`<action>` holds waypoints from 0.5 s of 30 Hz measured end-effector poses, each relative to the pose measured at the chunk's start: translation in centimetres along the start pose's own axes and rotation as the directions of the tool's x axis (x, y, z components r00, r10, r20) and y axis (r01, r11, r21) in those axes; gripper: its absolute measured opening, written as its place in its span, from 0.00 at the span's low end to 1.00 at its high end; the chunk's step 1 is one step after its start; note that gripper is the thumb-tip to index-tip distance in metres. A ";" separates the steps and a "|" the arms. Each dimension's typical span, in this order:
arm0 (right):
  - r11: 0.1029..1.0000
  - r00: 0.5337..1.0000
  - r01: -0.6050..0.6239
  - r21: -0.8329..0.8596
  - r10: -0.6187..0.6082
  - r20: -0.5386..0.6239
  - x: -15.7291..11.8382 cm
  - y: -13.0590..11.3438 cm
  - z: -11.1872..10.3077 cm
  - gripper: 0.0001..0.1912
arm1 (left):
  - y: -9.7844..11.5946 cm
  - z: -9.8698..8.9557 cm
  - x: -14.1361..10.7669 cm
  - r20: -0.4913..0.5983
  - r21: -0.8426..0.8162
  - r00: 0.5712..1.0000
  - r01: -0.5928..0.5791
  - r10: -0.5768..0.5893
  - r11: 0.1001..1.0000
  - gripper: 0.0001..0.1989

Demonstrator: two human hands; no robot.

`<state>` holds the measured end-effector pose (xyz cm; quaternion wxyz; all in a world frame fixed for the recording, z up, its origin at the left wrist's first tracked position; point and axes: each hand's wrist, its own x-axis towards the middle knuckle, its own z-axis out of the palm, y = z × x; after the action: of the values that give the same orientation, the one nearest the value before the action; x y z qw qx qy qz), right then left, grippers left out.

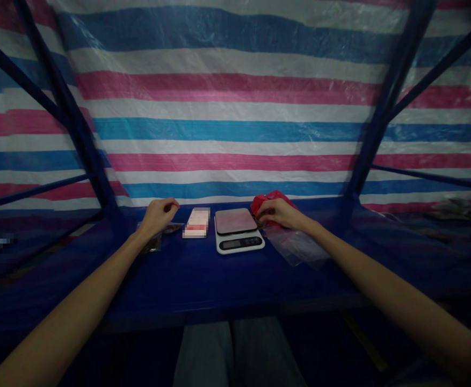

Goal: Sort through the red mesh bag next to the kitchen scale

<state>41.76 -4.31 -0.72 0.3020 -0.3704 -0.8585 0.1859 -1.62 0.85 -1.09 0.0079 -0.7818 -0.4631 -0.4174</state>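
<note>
Near the back edge of the blue table (219, 285), a red bag (269, 201) is pinched by the right hand (277, 213), just right of the digital scale (238, 230) and above a clear plastic bag (295, 246). The left hand (159, 215) is curled over a small dark packet (154, 242), apparently steadying it, beside a blurred box (196, 222).

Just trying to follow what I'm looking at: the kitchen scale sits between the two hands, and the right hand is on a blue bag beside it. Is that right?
Nearly. In the head view the kitchen scale does sit between the left hand and the right hand, but the bag under the right hand is red, not blue.
</note>
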 end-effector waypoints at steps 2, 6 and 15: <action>1.000 1.000 -0.004 0.013 0.004 0.005 0.0 0.1 0.2 0.07 | 0.0 0.1 0.0 -0.003 -0.001 1.000 0.000 0.000 1.000 0.14; 0.998 1.000 0.029 -0.053 -0.029 -0.004 0.1 0.2 0.2 0.07 | 0.1 0.4 -0.1 0.014 0.001 1.000 -0.019 0.019 1.000 0.13; 0.999 0.999 -0.005 -0.031 0.007 0.051 -0.1 -0.6 -0.1 0.11 | 1.0 0.9 -0.5 0.036 -0.009 0.999 -0.041 0.041 0.999 0.10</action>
<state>41.56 -4.75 -0.31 0.2736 -0.3726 -0.8677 0.1827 -0.41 0.26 -1.60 0.0048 -0.7986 -0.4453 -0.4049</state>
